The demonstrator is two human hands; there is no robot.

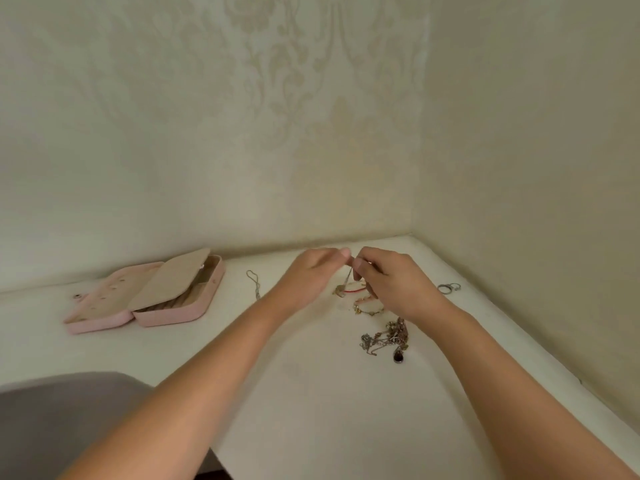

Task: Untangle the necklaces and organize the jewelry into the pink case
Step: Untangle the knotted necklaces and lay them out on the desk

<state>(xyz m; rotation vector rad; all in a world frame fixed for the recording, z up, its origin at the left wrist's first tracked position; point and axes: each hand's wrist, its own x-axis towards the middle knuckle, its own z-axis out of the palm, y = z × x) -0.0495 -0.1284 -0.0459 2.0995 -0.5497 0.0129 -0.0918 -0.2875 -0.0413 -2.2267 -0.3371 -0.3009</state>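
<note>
1. Pale wallpaper (277, 81) with a faint floral pattern is seen in the head view on two walls, which meet in a corner beyond and to the right of the grip.
2. A white table (304, 403) is fitted into that corner, and its far edge is met by the wall just behind the grip.
3. A thin chain (347, 278) is pinched at its top between the thumb and fingers of the right hand (394, 284). The fingertips of the left hand (308, 275), somewhat blurred, are closed on the same spot.
4. From the grip the chain hangs down to a small knot of gold pieces and a red cord (357, 290) on the table directly beneath.
5. A gold bracelet (369, 309) is laid just nearer the person than the grip. Nearer still lies a heap of tangled necklaces (388, 336) with a dark pendant (398, 357) at its near edge.
6. Two rings (449, 288) are found to the right of the grip, past the right wrist.
7. A single silver chain (254, 284) is stretched out left of the grip.
8. Well to the left of the grip, the pink case (166, 317) lies open, with a beige inner flap (173, 278) raised over its right half.
9. A grey surface (69, 420) is seen at the lower left, well apart from the grip.
</note>
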